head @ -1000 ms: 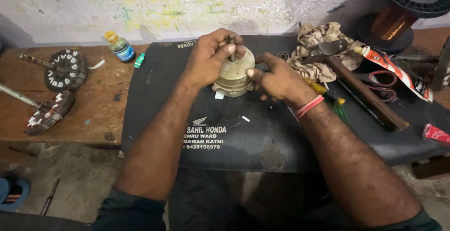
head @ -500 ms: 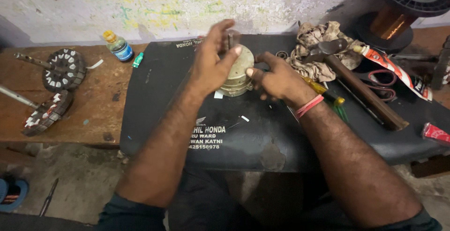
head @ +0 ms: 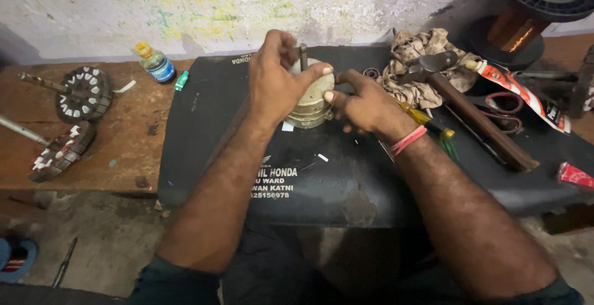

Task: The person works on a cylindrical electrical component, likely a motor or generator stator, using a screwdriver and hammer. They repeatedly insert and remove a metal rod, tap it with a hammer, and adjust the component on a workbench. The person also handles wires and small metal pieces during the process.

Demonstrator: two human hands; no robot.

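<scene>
A round beige metal motor housing (head: 314, 99) with a short steel shaft (head: 303, 55) sticking up stands on a black mat (head: 346, 181). My left hand (head: 275, 79) wraps over its top, thumb across the front and fingers around the shaft. My right hand (head: 365, 104) presses against the housing's right side, thumb on its rim. A red band circles my right wrist.
A hammer (head: 470, 110) lies on a crumpled rag (head: 421, 64) right of the housing, next to a yellow-handled screwdriver (head: 427, 119). A copper wire spool (head: 526, 14) stands far right. Two wound stators (head: 83, 91) and a small bottle (head: 154, 64) sit on the wooden bench at left.
My left hand has lifted off the housing's top and regripped higher around the shaft. The right hand has stayed against the side. The housing looks slightly turned.
</scene>
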